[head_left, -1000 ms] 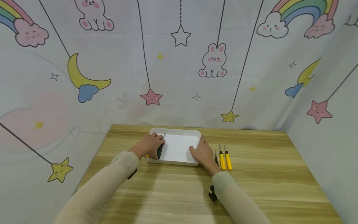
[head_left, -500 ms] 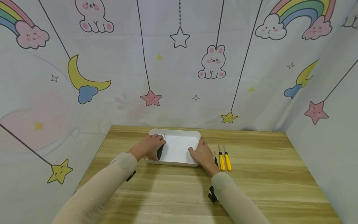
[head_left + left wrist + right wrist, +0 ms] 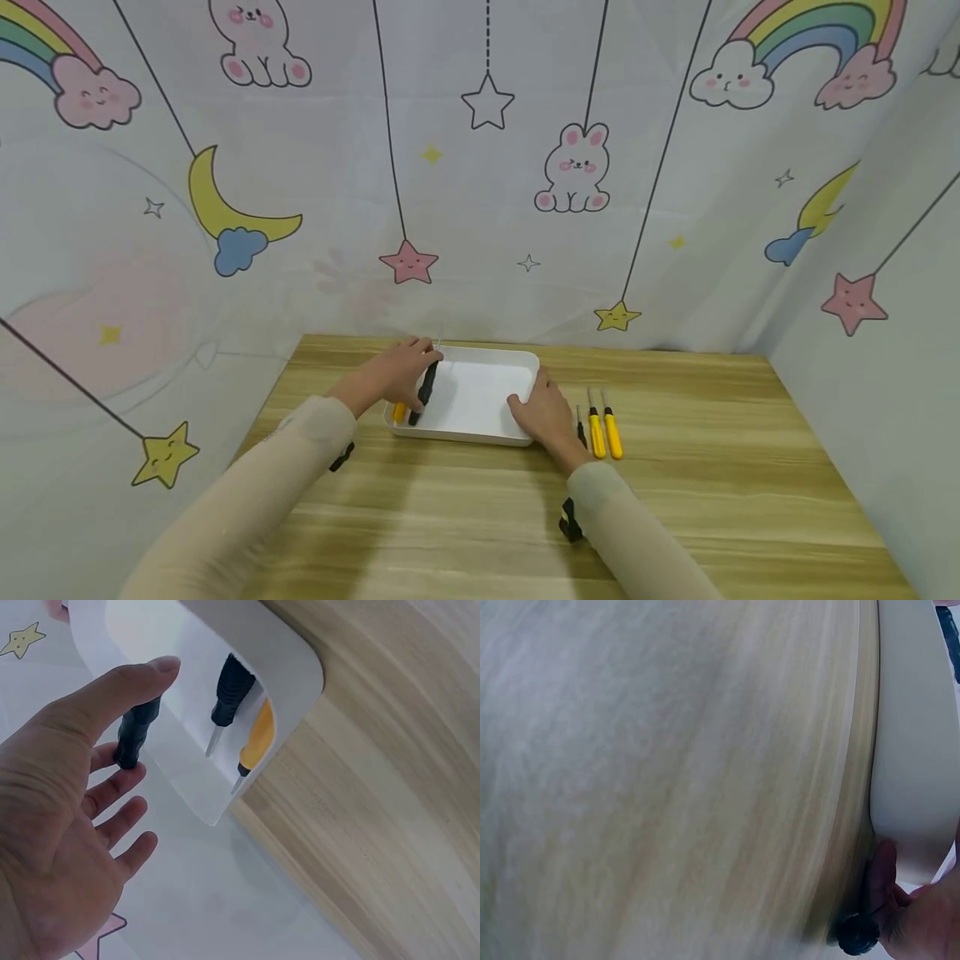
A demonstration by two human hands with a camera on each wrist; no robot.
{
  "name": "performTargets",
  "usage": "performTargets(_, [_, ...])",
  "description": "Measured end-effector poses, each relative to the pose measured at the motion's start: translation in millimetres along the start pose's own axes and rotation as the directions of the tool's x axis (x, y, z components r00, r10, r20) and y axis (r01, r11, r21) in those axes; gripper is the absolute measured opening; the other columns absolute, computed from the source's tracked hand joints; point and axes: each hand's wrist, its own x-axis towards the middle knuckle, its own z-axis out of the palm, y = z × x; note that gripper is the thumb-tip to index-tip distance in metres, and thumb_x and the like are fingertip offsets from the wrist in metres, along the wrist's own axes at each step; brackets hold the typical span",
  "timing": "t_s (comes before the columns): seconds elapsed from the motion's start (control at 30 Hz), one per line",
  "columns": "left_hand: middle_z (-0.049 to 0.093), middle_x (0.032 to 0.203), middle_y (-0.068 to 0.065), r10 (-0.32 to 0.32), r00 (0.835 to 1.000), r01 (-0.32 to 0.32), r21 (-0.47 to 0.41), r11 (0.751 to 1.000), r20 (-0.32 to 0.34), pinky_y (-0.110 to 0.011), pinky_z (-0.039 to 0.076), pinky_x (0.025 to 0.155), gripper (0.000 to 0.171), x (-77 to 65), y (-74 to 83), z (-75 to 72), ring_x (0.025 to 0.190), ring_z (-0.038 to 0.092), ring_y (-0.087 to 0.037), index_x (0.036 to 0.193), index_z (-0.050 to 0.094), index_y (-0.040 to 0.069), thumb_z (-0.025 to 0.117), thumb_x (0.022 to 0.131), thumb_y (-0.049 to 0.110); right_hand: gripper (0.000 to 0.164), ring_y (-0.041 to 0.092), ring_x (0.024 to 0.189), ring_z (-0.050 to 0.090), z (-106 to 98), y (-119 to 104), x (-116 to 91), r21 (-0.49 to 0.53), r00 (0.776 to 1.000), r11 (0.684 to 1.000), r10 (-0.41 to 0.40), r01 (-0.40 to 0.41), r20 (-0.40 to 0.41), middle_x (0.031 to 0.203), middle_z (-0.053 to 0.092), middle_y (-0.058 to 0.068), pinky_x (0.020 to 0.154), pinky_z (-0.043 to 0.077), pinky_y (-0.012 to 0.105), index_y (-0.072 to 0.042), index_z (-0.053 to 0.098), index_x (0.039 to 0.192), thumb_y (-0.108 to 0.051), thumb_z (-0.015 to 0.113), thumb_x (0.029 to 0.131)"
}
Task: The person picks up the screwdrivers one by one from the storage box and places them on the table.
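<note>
My left hand (image 3: 393, 372) pinches a black-handled screwdriver (image 3: 427, 390) over the left end of a white tray (image 3: 483, 392). In the left wrist view, the thumb and fingertips of my left hand (image 3: 82, 772) are at the held screwdriver's black handle (image 3: 136, 733). Inside the tray lie another black-handled screwdriver (image 3: 233, 686) and a yellow-handled screwdriver (image 3: 259, 739). My right hand (image 3: 546, 412) grips the tray's right wall, thumb inside the rim. In the right wrist view, the tray's outer wall (image 3: 915, 735) stands beside my right hand (image 3: 926, 922).
Right of the tray, two yellow-handled screwdrivers (image 3: 612, 433) and a smaller black-handled screwdriver (image 3: 581, 429) lie side by side on the wooden table (image 3: 712, 467). A white cloth (image 3: 480, 292) printed with cartoon figures hangs behind the table.
My left hand has risen slightly and shifted back and left, lifting the black-handled screwdriver so its shaft now shows above the tray's far rim. My right hand stays on the tray.
</note>
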Motion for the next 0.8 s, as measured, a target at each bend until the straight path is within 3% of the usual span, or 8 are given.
performTargets(0.33, [0.048,0.152,-0.016,0.036,0.999,-0.036,0.016,0.999,-0.018,-0.056,0.041,0.116,0.094,-10.2,2.3,-16.7,0.139,0.043,-0.039,0.156,0.049,0.008,0.094,0.08,0.04,0.09,0.05,0.126,0.059,1.1,1.1,1.0,-0.01,1.0,1.0,-0.01,0.01,-0.007,0.15,0.049,0.035,0.103,0.05,0.06,0.005,0.022,0.164,-0.042,0.061,0.098])
performTargets(0.8, [0.042,0.157,-0.02,0.021,1.0,-0.02,-0.108,0.994,0.007,-0.06,0.042,0.114,0.098,-21.3,-12.7,-25.4,0.144,0.037,-0.045,0.159,0.044,0.005,0.094,0.081,0.036,0.09,0.051,0.127,0.058,-0.5,-0.3,-1.0,-0.012,1.0,1.0,-0.001,0.001,0.001,0.151,0.047,0.035,0.104,0.049,0.06,0.005,0.021,0.165,-0.042,0.061,0.098])
